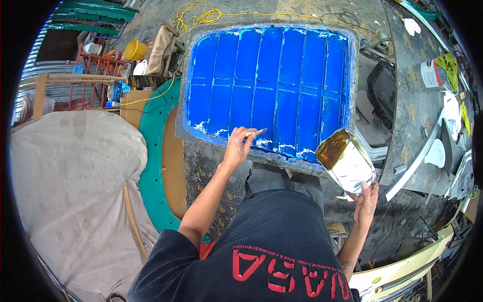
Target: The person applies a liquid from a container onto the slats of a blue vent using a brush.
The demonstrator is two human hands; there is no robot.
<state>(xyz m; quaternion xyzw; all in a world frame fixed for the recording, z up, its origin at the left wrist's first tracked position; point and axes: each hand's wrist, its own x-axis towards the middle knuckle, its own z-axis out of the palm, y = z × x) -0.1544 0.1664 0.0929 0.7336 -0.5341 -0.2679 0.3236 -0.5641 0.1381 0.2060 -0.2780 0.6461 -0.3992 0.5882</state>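
Note:
A wide blue mould (271, 60) with raised ridges and white patches along its edges lies in front of me. My left hand (237, 147) is closed around the handle of a small paintbrush (257, 133), over the mould's near edge. The brush's dark tip points right; I cannot tell if it touches the surface. At the near right corner, my right hand (366, 204) grips the bottom end of a tilted metal can (352, 168). Its open mouth faces the mould and shows a brownish inside. Part of my right fingers is hidden behind the can.
A green curved mould (146, 131) and a beige cloth cover (75, 166) lie to the left. A yellow cord (201, 15) coils beyond the blue mould, near a yellow bucket (135, 50). On the right bench stands a white bucket (431, 74) with a green cloth (448, 70).

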